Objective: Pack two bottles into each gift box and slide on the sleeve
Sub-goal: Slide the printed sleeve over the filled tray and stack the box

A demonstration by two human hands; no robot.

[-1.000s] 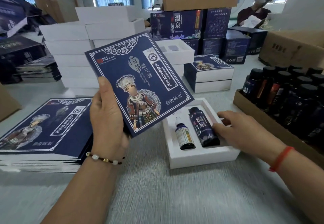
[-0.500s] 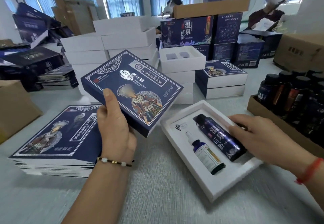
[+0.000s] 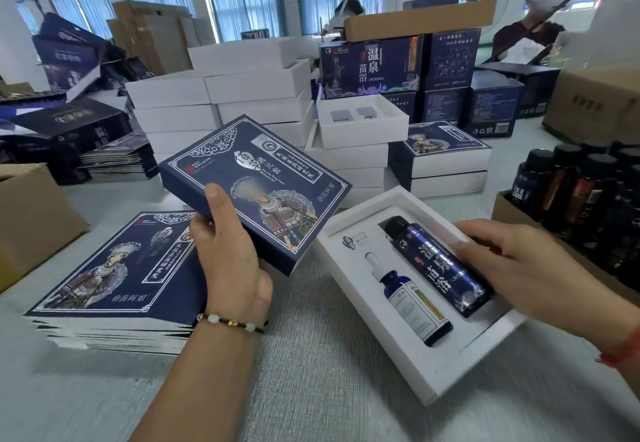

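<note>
Our left hand (image 3: 230,261) grips sleeve (image 3: 256,192) mid-frame; right hand (image 3: 512,265) clamps box (image 3: 467,369) edge lower right, two bottles (image 3: 438,265) inside.

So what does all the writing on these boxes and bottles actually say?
"Bai Cao Tong Yuan Wellness Set" on the blue sleeve held up in the left hand.
"温泉 苗浴" on the big bottle and the stacked dark box.
"苗阿姐" on the sleeve pile.
Dropper bottle label: too small to read.
</note>
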